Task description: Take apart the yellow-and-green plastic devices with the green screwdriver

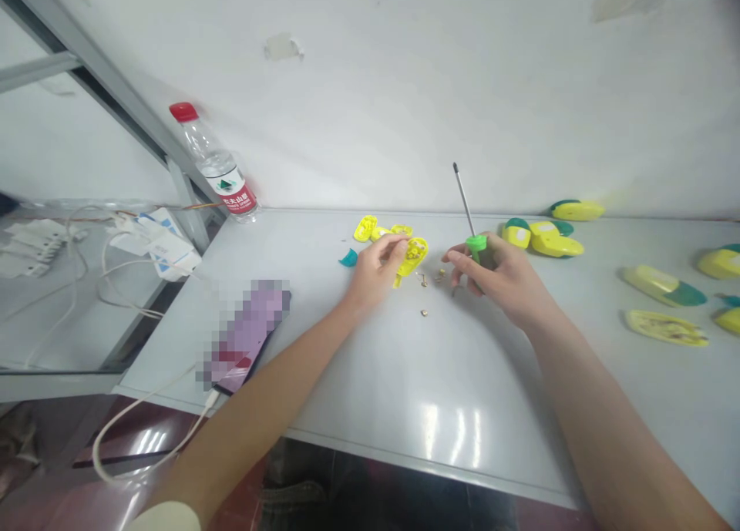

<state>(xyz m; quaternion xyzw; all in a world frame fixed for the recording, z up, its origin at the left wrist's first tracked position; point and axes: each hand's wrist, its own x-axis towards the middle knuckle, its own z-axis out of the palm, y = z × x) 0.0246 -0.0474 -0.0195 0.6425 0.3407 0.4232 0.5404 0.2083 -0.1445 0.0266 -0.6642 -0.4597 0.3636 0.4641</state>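
Observation:
My left hand [375, 270] pinches a yellow plastic shell half [415, 255], whose open inner side with moulded posts faces me. In my right hand [506, 273] is a screwdriver [476, 243] with a green handle, its dark tip pointing up toward the wall; thumb and index finger are extended near the table. Between the hands lie small metal parts [424, 282], too small to name. Another tiny metal piece [424, 313] rests closer to me. Just beyond my left hand are a yellow shell piece [365, 228] and a teal plastic piece [348, 258].
Several yellow-and-green plastic casings [555, 242] lie at the right, with an open yellow shell [664, 327] nearer. A phone [248, 338] on a white cable lies left. A red-capped water bottle [223, 173] leans against the wall. Chargers and wires [165, 246] sit beyond the table's left edge.

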